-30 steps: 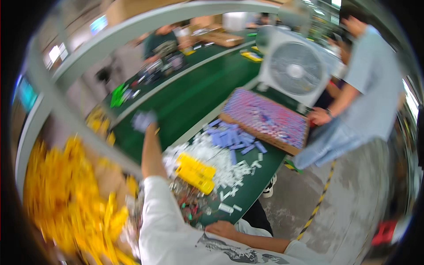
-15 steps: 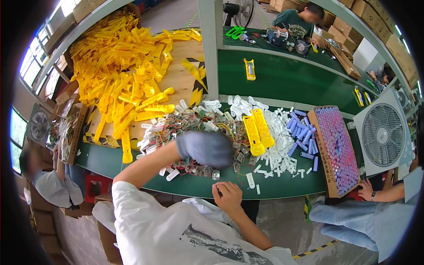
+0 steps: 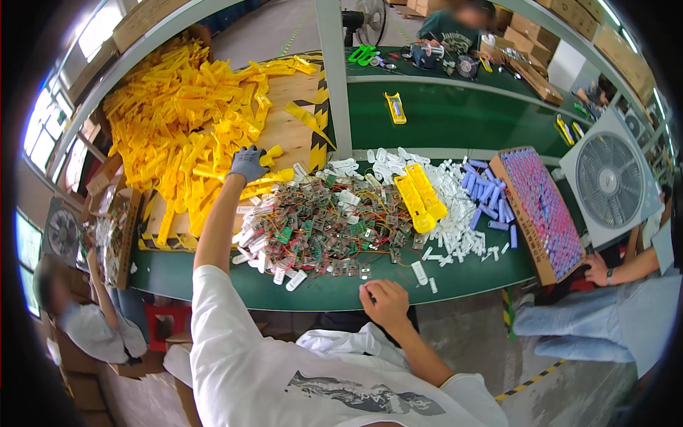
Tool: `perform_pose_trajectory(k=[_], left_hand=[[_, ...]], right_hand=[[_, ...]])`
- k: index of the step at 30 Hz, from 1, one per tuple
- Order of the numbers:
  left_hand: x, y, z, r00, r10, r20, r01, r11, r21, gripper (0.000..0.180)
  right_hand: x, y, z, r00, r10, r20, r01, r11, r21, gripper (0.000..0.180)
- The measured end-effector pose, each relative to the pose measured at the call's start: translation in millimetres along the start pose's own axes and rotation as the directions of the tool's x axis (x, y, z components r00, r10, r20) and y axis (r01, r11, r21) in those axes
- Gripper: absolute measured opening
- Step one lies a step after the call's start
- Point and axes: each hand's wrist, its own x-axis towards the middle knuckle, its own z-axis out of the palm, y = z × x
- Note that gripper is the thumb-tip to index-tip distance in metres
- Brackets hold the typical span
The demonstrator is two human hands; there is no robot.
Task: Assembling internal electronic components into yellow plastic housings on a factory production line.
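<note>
My left hand (image 3: 249, 164), in a grey glove, reaches out to the near right edge of a big heap of yellow plastic casings (image 3: 192, 99). Its fingers are spread over the casings and touch them; no casing is lifted. My bare right hand (image 3: 386, 302) rests at the table's front edge with its fingers curled in, and nothing shows in it. Just beyond it spreads a pile of small circuit boards with red and yellow wires (image 3: 334, 228). Two yellow casings (image 3: 420, 199) lie side by side on the white parts, right of the boards.
Small white plastic parts (image 3: 459, 213) and purple battery cells (image 3: 491, 192) lie to the right. A carton of cells (image 3: 537, 213) and a box fan (image 3: 608, 181) stand farther right. A metal post (image 3: 333, 85) rises behind the boards. Other people sit left, right and across.
My left hand has moved from over the circuit boards, up and left, to the yellow casings. The right hand stays curled at the table edge. The whole view has shifted slightly.
</note>
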Motion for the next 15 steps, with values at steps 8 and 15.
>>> perform_pose_trajectory(k=[8,15], left_hand=[[-18.3,-18.9,0.1,0.978,0.099,-0.183,-0.145,0.957,-0.253,0.037],[-64.7,-43.4,-44.0,0.686,-0.309,-0.659,-0.358,0.644,-0.676,0.03]], right_hand=[[2.2,0.1,-17.6,0.943,0.273,0.189,-0.329,0.844,0.423,0.014],[49.2,19.6,-68.3,0.835,0.545,0.077,-0.46,0.614,0.642,0.024]])
